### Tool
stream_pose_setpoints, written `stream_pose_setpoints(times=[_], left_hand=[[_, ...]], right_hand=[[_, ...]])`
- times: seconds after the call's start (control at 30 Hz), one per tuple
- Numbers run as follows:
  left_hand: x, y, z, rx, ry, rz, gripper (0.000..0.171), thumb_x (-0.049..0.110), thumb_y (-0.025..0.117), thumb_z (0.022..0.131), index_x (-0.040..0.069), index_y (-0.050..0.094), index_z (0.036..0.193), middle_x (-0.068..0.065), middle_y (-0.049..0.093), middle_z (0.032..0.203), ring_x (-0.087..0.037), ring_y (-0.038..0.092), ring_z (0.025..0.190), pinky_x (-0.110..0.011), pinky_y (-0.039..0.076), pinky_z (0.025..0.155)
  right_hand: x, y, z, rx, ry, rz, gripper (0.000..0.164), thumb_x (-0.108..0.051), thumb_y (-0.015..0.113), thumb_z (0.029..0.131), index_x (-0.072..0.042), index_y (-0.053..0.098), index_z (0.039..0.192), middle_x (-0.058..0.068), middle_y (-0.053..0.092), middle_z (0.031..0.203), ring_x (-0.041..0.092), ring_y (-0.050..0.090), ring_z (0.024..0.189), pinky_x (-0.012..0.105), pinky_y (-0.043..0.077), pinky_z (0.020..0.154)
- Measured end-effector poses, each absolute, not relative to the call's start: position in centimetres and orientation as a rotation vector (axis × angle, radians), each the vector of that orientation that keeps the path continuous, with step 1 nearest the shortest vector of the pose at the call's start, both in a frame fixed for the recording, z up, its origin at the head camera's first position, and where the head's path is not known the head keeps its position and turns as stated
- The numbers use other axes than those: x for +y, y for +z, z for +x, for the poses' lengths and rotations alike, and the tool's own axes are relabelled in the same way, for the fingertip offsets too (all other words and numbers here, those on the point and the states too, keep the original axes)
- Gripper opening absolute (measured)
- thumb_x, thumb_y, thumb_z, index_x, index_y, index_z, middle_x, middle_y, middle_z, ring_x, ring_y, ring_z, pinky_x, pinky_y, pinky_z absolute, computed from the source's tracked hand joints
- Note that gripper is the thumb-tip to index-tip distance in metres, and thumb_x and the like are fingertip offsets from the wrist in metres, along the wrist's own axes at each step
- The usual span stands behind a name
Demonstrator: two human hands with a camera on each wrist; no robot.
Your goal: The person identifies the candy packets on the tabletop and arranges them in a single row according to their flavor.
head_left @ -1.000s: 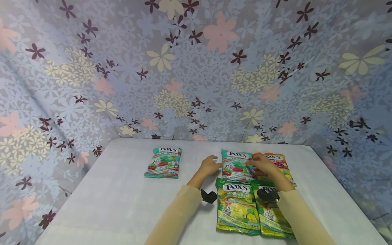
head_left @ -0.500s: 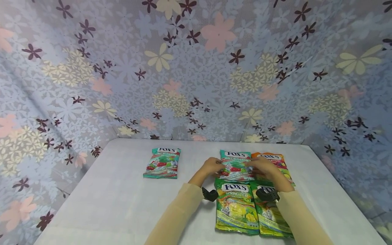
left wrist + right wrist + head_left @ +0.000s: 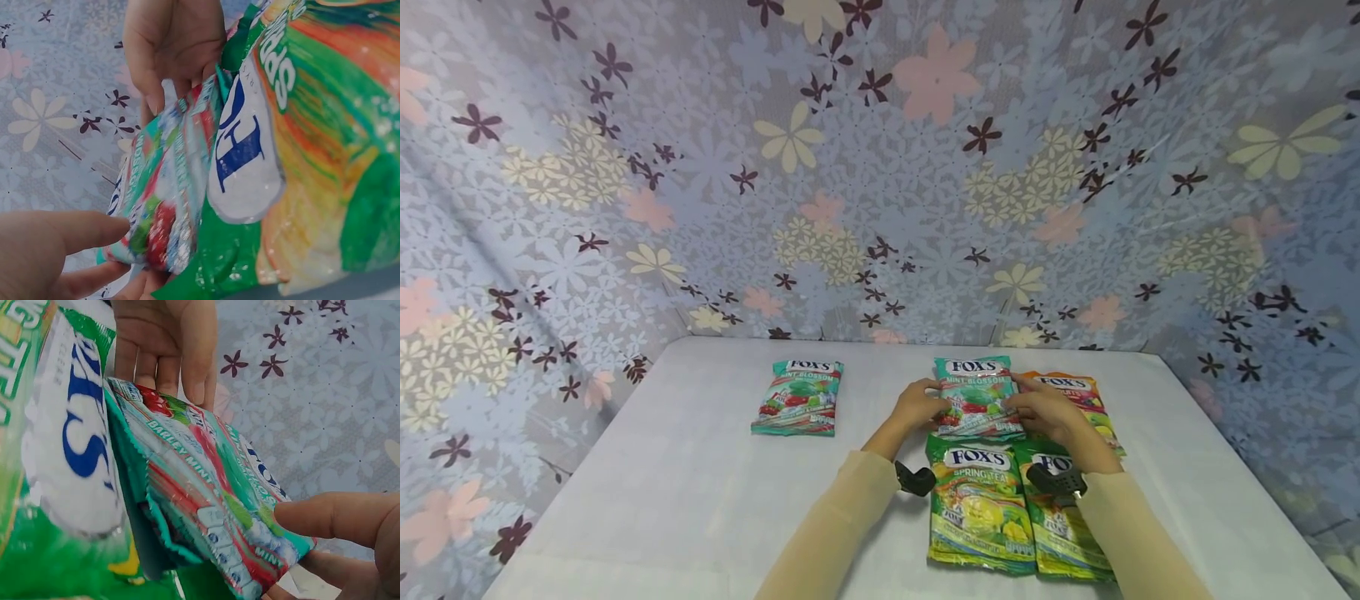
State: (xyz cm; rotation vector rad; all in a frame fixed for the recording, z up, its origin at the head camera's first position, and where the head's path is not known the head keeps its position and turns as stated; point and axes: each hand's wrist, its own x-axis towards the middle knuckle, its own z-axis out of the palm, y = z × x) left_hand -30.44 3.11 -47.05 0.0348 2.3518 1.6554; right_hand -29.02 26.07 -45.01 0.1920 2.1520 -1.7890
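Note:
A teal Fox's Mint Blossom candy bag (image 3: 976,402) lies between both hands, label up. My left hand (image 3: 916,407) pinches its left edge, thumb on top and fingers curling under the side, as the left wrist view shows. On the opposite edge my right hand (image 3: 1051,412) grips it the same way; in the right wrist view the thumb (image 3: 325,515) presses on the top face. Just in front of it is a green Fox's Spring Tea bag (image 3: 981,512). An orange Fox's fruits bag (image 3: 1096,404) is partly hidden behind the right hand.
Another teal Mint Blossom bag (image 3: 801,400) lies apart at the left. A second green Fox's bag (image 3: 1063,529) sits beside the Spring Tea bag, partly under the right forearm. Flowered cloth (image 3: 880,183) rises behind the white table (image 3: 662,492).
My left hand has closed in on the left edge of the candy bag and taken hold. The bag has shifted slightly away from me and to the left, with the right hand keeping its grip.

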Motion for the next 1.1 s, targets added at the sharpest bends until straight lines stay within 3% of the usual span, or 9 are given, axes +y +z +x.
stream_pose_setpoints(times=[0.07,0.17,0.6,0.77,0.83,0.9,1.0,1.07,1.1], left_hand=[[3.0,-47.1,-30.4,2.366,1.676,0.036,0.044,0.013,0.071,0.087,0.002,0.058,0.127,-0.013,0.063,0.099,-0.020,0.066,0.078,-0.030,0.056,0.062],[2.9,-47.2,-30.3,2.378,1.701,0.035,0.044,0.013,0.072,0.086,0.002,0.058,0.127,-0.013,0.062,0.103,-0.020,0.065,0.079,-0.031,0.056,0.063],[2.4,-47.1,-30.4,2.552,1.768,0.089,0.049,0.012,0.075,0.083,0.006,0.059,0.129,-0.010,0.067,0.091,-0.018,0.063,0.076,-0.031,0.051,0.065],[1.8,-47.1,-30.5,2.546,1.822,0.095,0.049,0.011,0.075,0.083,0.008,0.060,0.129,-0.009,0.068,0.090,-0.017,0.063,0.072,-0.030,0.051,0.064],[1.5,-47.0,-30.5,2.525,1.849,0.097,0.049,0.011,0.074,0.083,0.009,0.059,0.130,-0.010,0.068,0.091,-0.017,0.064,0.072,-0.031,0.051,0.066],[1.2,-46.9,-30.4,2.491,1.889,0.102,0.049,0.009,0.074,0.083,0.008,0.059,0.130,-0.012,0.069,0.094,-0.020,0.065,0.075,-0.033,0.052,0.068],[0.7,-46.8,-29.9,2.433,1.944,0.091,0.049,0.008,0.073,0.083,0.007,0.058,0.130,-0.015,0.069,0.097,-0.022,0.066,0.080,-0.034,0.052,0.070],[0.3,-46.8,-29.5,2.397,1.971,0.089,0.049,0.008,0.072,0.084,0.006,0.058,0.131,-0.016,0.069,0.098,-0.023,0.066,0.081,-0.034,0.052,0.070],[0.1,-46.7,-29.2,2.378,1.980,0.081,0.049,0.009,0.072,0.084,0.006,0.057,0.131,-0.016,0.068,0.099,-0.023,0.066,0.081,-0.034,0.052,0.069]], right_hand=[[25.8,-45.0,-29.0,2.097,-1.833,0.184,0.084,-0.005,0.062,0.091,-0.009,0.009,0.156,0.026,0.031,0.149,0.016,0.061,0.085,0.035,0.051,0.078],[25.5,-45.1,-29.0,2.043,-1.885,0.196,0.085,-0.002,0.061,0.090,-0.011,0.007,0.156,0.025,0.015,0.156,0.017,0.062,0.087,0.036,0.051,0.079],[24.5,-44.4,-28.9,1.942,-2.074,0.142,0.086,0.006,0.056,0.091,-0.014,0.005,0.157,0.027,0.041,0.137,0.018,0.063,0.092,0.037,0.053,0.079],[24.0,-44.0,-28.6,1.927,-2.113,0.103,0.084,0.006,0.054,0.093,-0.014,0.004,0.156,0.014,0.056,0.116,0.019,0.064,0.090,0.038,0.053,0.077],[23.8,-43.9,-28.5,1.926,-2.122,0.094,0.083,0.005,0.054,0.093,-0.015,0.004,0.156,0.016,0.056,0.115,0.018,0.065,0.089,0.038,0.053,0.076],[23.6,-43.8,-28.5,1.926,-2.116,0.066,0.082,0.003,0.053,0.095,-0.015,0.003,0.156,0.022,0.040,0.140,0.017,0.063,0.090,0.037,0.052,0.078],[23.3,-43.7,-28.3,1.936,-2.094,0.045,0.081,0.001,0.054,0.095,-0.016,0.003,0.157,0.027,0.026,0.148,0.016,0.062,0.087,0.036,0.050,0.080],[23.1,-43.6,-28.1,1.938,-2.073,0.015,0.080,-0.001,0.053,0.096,-0.016,0.002,0.157,0.024,0.032,0.143,0.015,0.060,0.086,0.036,0.047,0.081],[23.0,-43.6,-28.0,1.937,-2.068,0.009,0.080,-0.001,0.053,0.096,-0.016,0.003,0.156,0.021,0.045,0.130,0.015,0.060,0.084,0.036,0.047,0.082]])
